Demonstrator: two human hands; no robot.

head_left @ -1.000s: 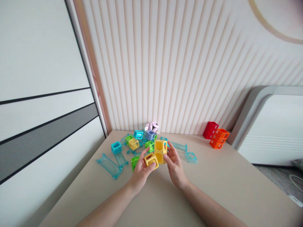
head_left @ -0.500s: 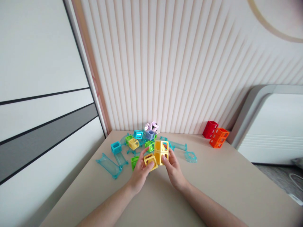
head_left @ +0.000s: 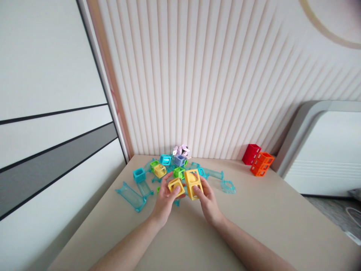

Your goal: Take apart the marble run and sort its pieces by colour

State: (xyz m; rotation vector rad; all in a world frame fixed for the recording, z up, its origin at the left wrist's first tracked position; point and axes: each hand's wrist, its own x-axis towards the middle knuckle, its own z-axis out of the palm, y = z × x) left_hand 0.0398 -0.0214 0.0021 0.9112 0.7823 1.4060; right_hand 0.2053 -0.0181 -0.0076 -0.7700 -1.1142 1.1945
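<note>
My left hand (head_left: 164,201) is closed on a single yellow hollow cube block (head_left: 176,187), thumb across its front. My right hand (head_left: 208,198) grips a pair of joined yellow cube blocks (head_left: 192,177), one above the other and slightly tilted. A narrow gap separates the single cube from the pair. Behind the hands sit a green cube (head_left: 178,172), a loose yellow cube (head_left: 160,171) and a purple cube (head_left: 179,160). Part of another green block, left of my left hand, is mostly hidden.
Clear teal track pieces (head_left: 131,195) lie on the table (head_left: 180,241) at the left. A teal cube (head_left: 139,175), blue cube (head_left: 165,160) and pink pieces (head_left: 181,150) stand farther back. A toothed teal ring (head_left: 228,187), red blocks (head_left: 251,154) and orange blocks (head_left: 262,164) are at right.
The single yellow cube in my left hand has shifted slightly left and up, away from the pair. The pair in my right hand has tilted to the left.
</note>
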